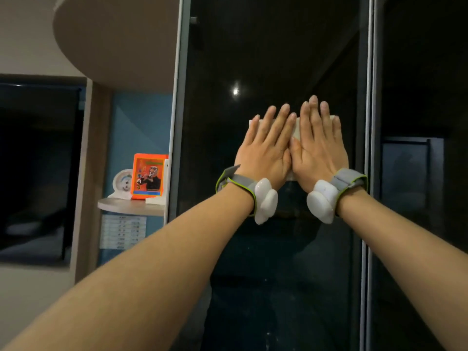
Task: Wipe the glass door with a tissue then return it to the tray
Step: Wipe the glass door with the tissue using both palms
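A tall dark glass door [273, 249] in a grey frame fills the middle of the head view. My left hand [266, 148] and my right hand [319, 148] lie flat on the glass side by side, fingers straight and pointing up. Under both palms is a white tissue [295, 127]; only slivers of it show between the hands and at the fingertips. Both hands press it against the glass. Each wrist carries a grey strap with a white device. No tray is in view.
Left of the door, a small rounded shelf [131, 207] holds an orange picture frame [149, 177] and a white round gauge [122, 183]. A dark screen [38, 168] hangs on the far left. A second glass panel [417, 173] stands at the right.
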`<state>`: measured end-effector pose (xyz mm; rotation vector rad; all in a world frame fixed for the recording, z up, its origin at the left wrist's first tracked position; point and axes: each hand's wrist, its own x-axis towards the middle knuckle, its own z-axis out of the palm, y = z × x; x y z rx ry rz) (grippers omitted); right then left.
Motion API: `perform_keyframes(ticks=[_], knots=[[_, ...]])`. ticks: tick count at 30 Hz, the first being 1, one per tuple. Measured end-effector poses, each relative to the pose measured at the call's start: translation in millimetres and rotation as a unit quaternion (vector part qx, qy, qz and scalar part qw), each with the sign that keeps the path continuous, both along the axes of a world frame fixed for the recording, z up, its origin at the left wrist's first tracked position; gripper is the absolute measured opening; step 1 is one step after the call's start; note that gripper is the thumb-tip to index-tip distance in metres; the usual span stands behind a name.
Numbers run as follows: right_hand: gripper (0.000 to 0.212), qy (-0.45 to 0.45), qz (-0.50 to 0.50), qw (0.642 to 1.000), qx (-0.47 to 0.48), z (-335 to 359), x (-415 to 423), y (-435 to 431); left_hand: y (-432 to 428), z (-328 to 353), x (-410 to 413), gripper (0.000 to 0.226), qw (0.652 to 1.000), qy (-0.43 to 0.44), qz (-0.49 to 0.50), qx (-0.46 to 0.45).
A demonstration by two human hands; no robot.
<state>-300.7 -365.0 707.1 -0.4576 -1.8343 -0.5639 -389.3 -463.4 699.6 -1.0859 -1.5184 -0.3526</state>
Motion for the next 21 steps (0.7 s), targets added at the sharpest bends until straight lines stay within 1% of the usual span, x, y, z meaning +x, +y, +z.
perform_keyframes(ticks=[8,11,15,21], knots=[[0.06,0.0,0.007,1.0,-0.012,-56.2,5.7,8.0,10.2,-56.5,5.1,0.055,1.0,-0.011,0.001,0.016],[0.06,-0.002,0.013,1.0,-0.016,-74.0,7.8,10.2,11.7,-74.5,8.1,0.055,1.0,-0.026,0.003,0.009],[0.06,-0.018,0.014,1.0,-0.018,-76.6,8.6,13.4,11.5,-79.6,11.9,0.055,0.998,-0.067,-0.011,0.008],[0.06,-0.046,0.027,0.999,-0.003,-68.8,12.8,15.4,9.6,-71.4,10.0,0.057,0.998,-0.062,-0.024,-0.001]])
